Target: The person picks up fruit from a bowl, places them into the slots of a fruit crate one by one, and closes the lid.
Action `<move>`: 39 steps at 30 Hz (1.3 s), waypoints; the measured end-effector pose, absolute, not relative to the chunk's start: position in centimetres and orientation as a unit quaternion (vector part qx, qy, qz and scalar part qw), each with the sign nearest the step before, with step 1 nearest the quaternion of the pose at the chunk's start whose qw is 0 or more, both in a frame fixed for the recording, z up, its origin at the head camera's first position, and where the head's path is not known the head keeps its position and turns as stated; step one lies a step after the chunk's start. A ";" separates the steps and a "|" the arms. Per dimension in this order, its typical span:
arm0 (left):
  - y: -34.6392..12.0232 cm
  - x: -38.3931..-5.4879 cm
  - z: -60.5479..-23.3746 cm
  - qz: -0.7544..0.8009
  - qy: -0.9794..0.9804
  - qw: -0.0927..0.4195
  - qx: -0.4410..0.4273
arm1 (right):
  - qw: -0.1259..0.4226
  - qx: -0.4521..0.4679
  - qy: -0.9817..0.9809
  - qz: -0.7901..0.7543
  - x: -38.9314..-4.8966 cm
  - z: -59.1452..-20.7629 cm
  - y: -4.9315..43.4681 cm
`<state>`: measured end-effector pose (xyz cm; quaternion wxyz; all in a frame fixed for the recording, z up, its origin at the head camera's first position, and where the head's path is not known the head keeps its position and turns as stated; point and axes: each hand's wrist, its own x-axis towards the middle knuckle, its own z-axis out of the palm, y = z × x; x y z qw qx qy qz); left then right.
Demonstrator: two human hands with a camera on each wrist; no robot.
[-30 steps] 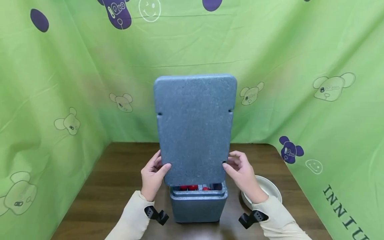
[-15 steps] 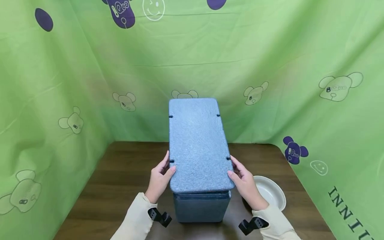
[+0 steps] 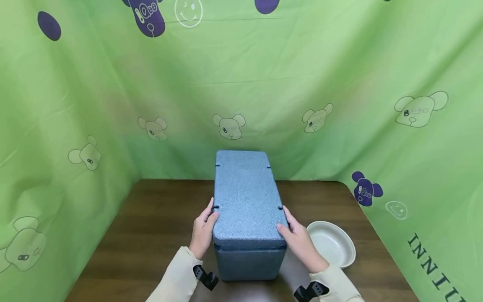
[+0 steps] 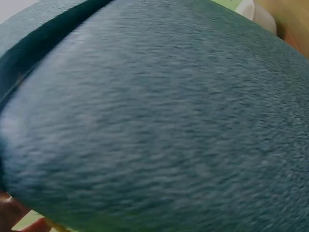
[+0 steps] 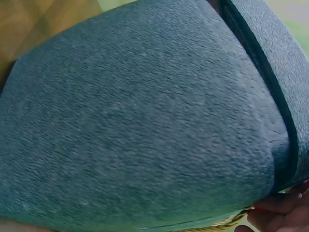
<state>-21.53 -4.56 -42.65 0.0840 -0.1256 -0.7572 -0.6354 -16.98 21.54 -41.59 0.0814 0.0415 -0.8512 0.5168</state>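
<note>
A blue-grey foam cooler lid [image 3: 245, 191] lies over the matching foam cooler box [image 3: 250, 266], with small notches along its long edges. At the lid's near left corner my left hand [image 3: 201, 233] grips the edge, thumb up by the top. My right hand [image 3: 301, 244] holds the near right corner, its thumb over the top edge. Both wrist views are filled mostly by the box wall, and a dark seam runs between lid and box there. Fingers [image 5: 282, 212] show at the seam's lower end in the right wrist view. The inside of the box is hidden.
A pale round bowl [image 3: 332, 244] stands to the right of the box, close by the right forearm. Both stand on a dark wooden table [image 3: 151, 235]. Green printed cloth [image 3: 181, 84] hangs behind and on both sides. A twisted cord [image 5: 224, 224] shows under the box's edge.
The lid has come down from a raised, tilted position onto the box, covering the red things seen inside earlier. Both hands have lowered with it, still gripping its near corners.
</note>
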 end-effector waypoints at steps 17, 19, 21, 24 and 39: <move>-7.0 -19.6 -44.2 -0.570 -0.811 0.107 -0.073 | 0.038 0.079 -0.863 0.497 -16.5 -42.1 19.8; -7.1 -19.8 -43.6 -0.527 -0.839 0.108 -0.083 | 0.054 0.105 -0.870 0.478 -17.1 -41.5 20.1; -7.1 -20.2 -42.6 -0.471 -0.867 0.121 -0.109 | 0.083 0.146 -0.882 0.440 -18.0 -40.6 20.2; -6.8 -21.1 -40.8 -0.381 -0.894 0.158 -0.177 | 0.109 0.229 -0.902 0.351 -19.4 -39.3 20.0; -3.7 -22.3 -39.3 -0.214 -0.919 0.027 -0.330 | 0.005 0.342 -0.928 0.144 -21.0 -38.5 19.2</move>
